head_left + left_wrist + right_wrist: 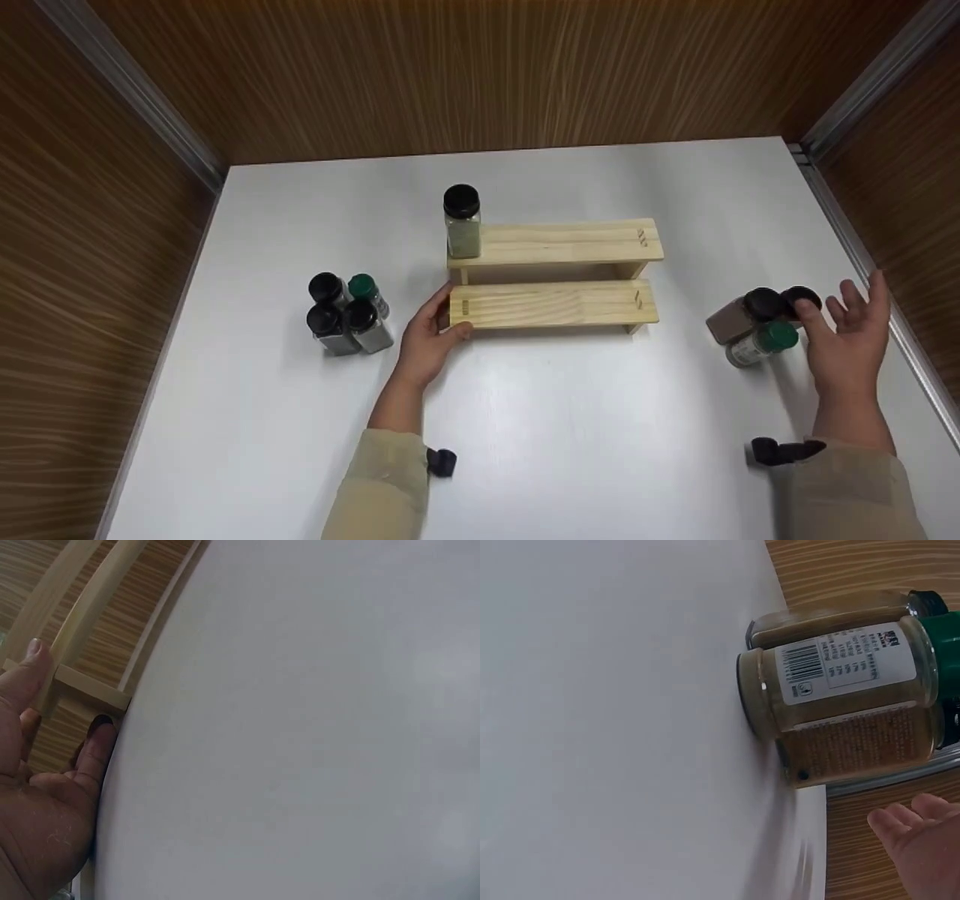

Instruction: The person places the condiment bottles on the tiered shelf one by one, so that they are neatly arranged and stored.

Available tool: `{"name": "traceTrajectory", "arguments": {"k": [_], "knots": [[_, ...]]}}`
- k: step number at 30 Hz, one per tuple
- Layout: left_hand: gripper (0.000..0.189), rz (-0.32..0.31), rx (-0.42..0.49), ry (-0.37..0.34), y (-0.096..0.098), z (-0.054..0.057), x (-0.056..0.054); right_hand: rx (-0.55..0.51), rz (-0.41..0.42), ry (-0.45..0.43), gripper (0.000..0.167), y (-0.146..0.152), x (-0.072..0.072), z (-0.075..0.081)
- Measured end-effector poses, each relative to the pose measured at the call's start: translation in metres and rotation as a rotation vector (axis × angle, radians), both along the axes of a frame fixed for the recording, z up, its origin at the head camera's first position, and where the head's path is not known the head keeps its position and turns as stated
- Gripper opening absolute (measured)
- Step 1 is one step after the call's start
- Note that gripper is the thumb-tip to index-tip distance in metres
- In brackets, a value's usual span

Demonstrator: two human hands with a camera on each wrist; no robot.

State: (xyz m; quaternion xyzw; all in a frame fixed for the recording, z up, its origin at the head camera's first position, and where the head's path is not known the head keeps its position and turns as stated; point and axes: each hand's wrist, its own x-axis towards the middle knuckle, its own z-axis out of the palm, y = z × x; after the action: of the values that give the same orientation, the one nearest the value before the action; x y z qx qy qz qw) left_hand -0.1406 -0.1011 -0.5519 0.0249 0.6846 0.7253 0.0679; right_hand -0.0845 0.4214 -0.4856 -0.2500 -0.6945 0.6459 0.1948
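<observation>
A two-tier wooden spice rack [555,304] stands mid-table, and my left hand [424,348] grips the left end of its lower step. In the left wrist view, the thumb [26,675] lies on the step's edge with other fingers below. One black-capped spice jar [463,234] is upright at the left end of the upper step. To the right, my right hand [847,346] is raised, fingers spread, beside two black-capped jars [729,322] and a green-capped jar [746,349]. Nothing is in that hand. The right wrist view shows the green-capped jar's barcode label [847,664].
Left of the rack, several spice jars [335,341] stand in a tight cluster, one with a green cap [362,286]. The white table [555,442] is bounded by wood-grain panels [480,75] at the back and sides. A metal rail [885,307] runs along the right edge.
</observation>
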Motion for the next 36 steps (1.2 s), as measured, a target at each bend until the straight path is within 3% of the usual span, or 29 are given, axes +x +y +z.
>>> {"name": "traceTrajectory", "arguments": {"k": [5, 10, 19, 28, 36], "knots": [[0.079, -0.004, 0.012, 0.011, 0.0, -0.001, 0.0, -0.02, 0.056, -0.04, 0.098, 0.005, 0.002, -0.005], [0.079, 0.013, 0.012, -0.01, 0.0, -0.001, -0.001, -0.069, 0.09, -0.008, 0.099, 0.009, 0.002, -0.008], [0.078, 0.012, 0.003, -0.011, 0.0, -0.003, -0.001, 0.006, 0.091, -0.03, 0.102, 0.012, 0.001, -0.013], [0.078, 0.017, -0.023, -0.012, 0.001, -0.002, 0.0, 0.021, 0.096, -0.027, 0.104, 0.013, -0.003, -0.009], [0.079, 0.025, -0.023, -0.021, 0.001, 0.002, 0.001, -0.017, 0.198, 0.006, 0.105, 0.019, -0.007, -0.017]]}}
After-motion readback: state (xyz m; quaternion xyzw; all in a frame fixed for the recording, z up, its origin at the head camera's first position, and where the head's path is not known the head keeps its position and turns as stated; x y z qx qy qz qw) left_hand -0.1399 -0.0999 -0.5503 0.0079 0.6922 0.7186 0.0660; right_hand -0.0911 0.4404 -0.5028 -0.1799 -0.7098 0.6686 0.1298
